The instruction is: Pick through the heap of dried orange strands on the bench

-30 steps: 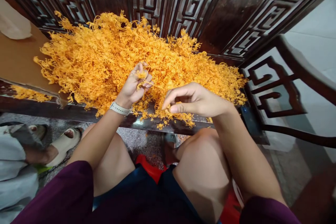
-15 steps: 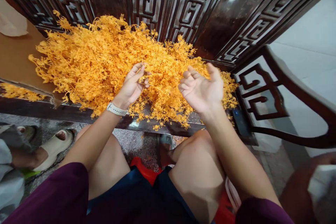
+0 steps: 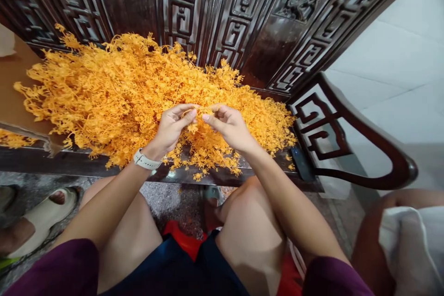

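Observation:
A large heap of orange artificial-looking flower sprigs (image 3: 114,83) covers the dark wooden bench seat (image 3: 194,173). Over the near side of this heap my left hand (image 3: 171,127), with a pale watch strap on its wrist, pinches a small orange flower sprig (image 3: 192,126) between thumb and fingers. Facing it, my right hand (image 3: 231,127) has thumb and fingertips closed on the right end of the same sprig. Only a narrow gap parts the two sets of fingertips. Exactly where the sprig's stem runs is hard to make out against the heap.
Behind the heap rises a carved dark wooden backrest (image 3: 204,14). A curved armrest (image 3: 367,148) closes the right end, with a dark phone-like object (image 3: 301,164) beside it. Cardboard (image 3: 21,97) stands at left. Other people's legs show at both sides; a red stool (image 3: 183,240) is beneath me.
My right hand has come left and turned from a raised, open palm to a pinch at the sprig. The left hand stays pinched, now close to the right. The view has shifted slightly.

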Available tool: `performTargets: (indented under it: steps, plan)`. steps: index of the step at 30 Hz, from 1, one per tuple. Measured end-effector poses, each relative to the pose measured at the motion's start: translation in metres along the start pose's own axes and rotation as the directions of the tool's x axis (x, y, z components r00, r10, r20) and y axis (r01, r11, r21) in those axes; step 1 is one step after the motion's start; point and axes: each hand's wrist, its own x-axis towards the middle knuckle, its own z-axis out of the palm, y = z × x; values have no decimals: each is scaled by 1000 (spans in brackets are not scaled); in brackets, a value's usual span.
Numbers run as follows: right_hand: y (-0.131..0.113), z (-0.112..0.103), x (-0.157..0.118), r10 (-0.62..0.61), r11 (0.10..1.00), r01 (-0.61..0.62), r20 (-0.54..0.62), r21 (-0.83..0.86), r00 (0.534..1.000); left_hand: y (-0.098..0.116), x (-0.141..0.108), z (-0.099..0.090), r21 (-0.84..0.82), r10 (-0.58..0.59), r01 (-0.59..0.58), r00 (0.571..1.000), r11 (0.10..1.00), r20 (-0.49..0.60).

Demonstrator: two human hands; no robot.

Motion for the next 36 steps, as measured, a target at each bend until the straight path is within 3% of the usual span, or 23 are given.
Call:
performTargets:
  steps: [6, 12, 15, 19, 21, 24, 27, 29, 30, 31, 32, 33, 34, 35, 36]
  plan:
    - [-2, -4, 1, 82, 995, -82, 1, 65, 997, 4, 1, -3, 120, -34, 37, 999, 992, -20]
    - [-2, -4, 2, 79, 979, -86, 48, 187, 996, 5, -2, 1, 270, -46, 18, 994, 963, 97]
    - [-6, -2, 0, 108, 958, -127, 88, 256, 990, 12, -2, 3, 108, -124, 116, 989, 987, 76]
    - [-9, 4, -4, 127, 922, -220, 288, 320, 949, 23, 0, 1, -243, -279, 285, 958, 927, 57]
    - [-11, 8, -5, 85, 949, -174, 320, 261, 944, 26, 1, 1, -289, -274, 273, 961, 918, 38]
    - [-16, 12, -6, -36, 998, 16, 316, 66, 948, 26, 2, 5, -262, -214, 205, 977, 943, -7]
    - [-29, 18, -12, -136, 977, 186, 363, -105, 922, 25, 6, 2, -252, -178, 170, 984, 953, -10]
    - [-41, 28, -23, -175, 958, 264, 505, -110, 846, 27, 12, -11, -268, -194, 170, 979, 948, -66]
    - [-48, 36, -31, -195, 953, 297, 628, -62, 754, 30, 17, -22, -278, -209, 169, 971, 945, -119]
    - [-53, 45, -40, -201, 955, 296, 767, 16, 610, 33, 22, -35, -294, -234, 168, 950, 941, -207]
    - [-58, 54, -50, -235, 950, 289, 880, 119, 412, 36, 27, -49, -297, -251, 161, 922, 941, -295]
    - [-60, 62, -59, -249, 937, 294, 951, 189, 183, 39, 32, -62, -295, -260, 161, 905, 942, -335]
    - [-59, 69, -66, -202, 932, 322, 976, 167, 79, 41, 36, -73, -279, -255, 172, 921, 945, -294]
    - [-57, 73, -70, -141, 920, 378, 986, 99, 85, 42, 39, -80, -251, -217, 149, 938, 957, -271]
    - [-53, 73, -71, -88, 910, 414, 988, 30, 123, 42, 41, -84, -219, -154, 93, 948, 971, -277]
